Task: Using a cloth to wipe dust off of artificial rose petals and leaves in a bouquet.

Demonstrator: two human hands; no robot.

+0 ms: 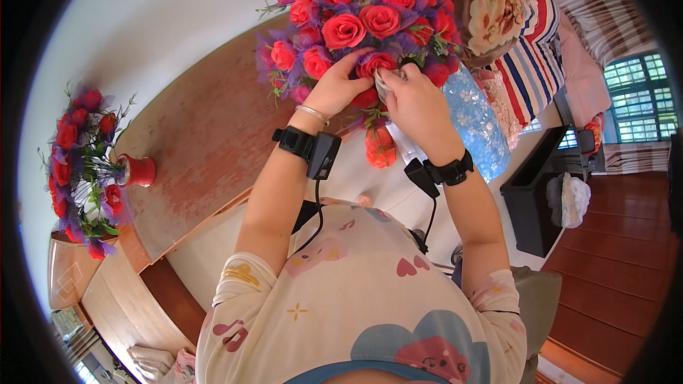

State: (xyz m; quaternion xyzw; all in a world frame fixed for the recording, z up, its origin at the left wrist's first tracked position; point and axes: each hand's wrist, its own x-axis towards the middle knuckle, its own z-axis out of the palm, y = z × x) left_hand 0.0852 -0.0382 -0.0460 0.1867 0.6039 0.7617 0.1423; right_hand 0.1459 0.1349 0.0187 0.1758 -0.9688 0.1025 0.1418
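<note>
A large bunch of artificial red roses [344, 31] with purple mesh and green sprigs spreads out in front of me. My left hand [337, 85], with a silver bangle at the wrist, has its thumb and forefinger around one low rose [375, 64]. Pinched in my right hand [420, 105] is a small greyish cloth [383, 88], pressed against that same rose. Below the hands another rose [381, 148] droops past the table edge. The bunch's base is hidden behind the blossoms and my hands.
A worn brown wooden table [208, 133] curves along the wall. At its left end, a second bunch of roses [66, 138] leans from a red pot [140, 169]. To the right are a blue floral cover [477, 122], striped fabric [525, 72] and a black bin [533, 197] with a plastic bag.
</note>
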